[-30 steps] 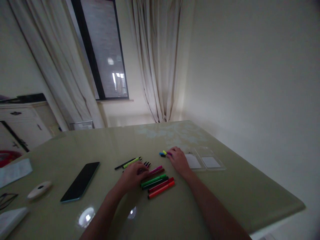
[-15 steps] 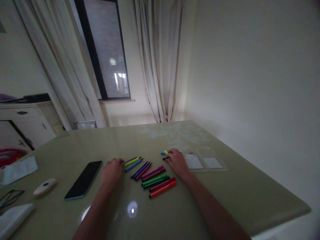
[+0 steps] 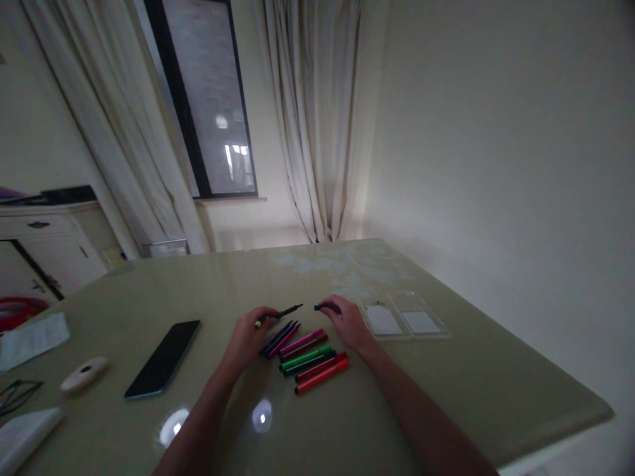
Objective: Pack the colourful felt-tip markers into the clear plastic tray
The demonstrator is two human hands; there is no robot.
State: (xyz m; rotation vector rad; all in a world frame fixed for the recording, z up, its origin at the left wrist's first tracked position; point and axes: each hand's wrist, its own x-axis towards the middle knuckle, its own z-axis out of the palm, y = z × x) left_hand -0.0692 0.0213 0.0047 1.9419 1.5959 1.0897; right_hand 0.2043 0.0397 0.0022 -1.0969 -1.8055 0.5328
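Observation:
An uncapped black felt-tip pen (image 3: 290,311) is pinched in my left hand (image 3: 251,334), its tip pointing right. A bit of yellow (image 3: 258,324) shows at the left hand's fingers, which hide most of the yellow and blue pens there. My right hand (image 3: 347,322) is closed on a small black pen cap (image 3: 321,307), held a short gap from the pen's tip. Dark blue and purple uncapped pens (image 3: 279,339) lie just right of my left hand. Nearer me are capped pens in magenta (image 3: 302,341), green (image 3: 306,357) and red-orange (image 3: 321,378).
Right of my right hand lies an open clear plastic case (image 3: 407,336) with white inserts. A black phone (image 3: 163,360), a pale oval object (image 3: 84,375), a paper (image 3: 34,340) and a white box (image 3: 30,433) are on the table's left side.
My left hand has lifted the black pen and moved right with it. My right hand has raised the black cap slightly toward the pen, and the small blue and yellow caps are now hidden.

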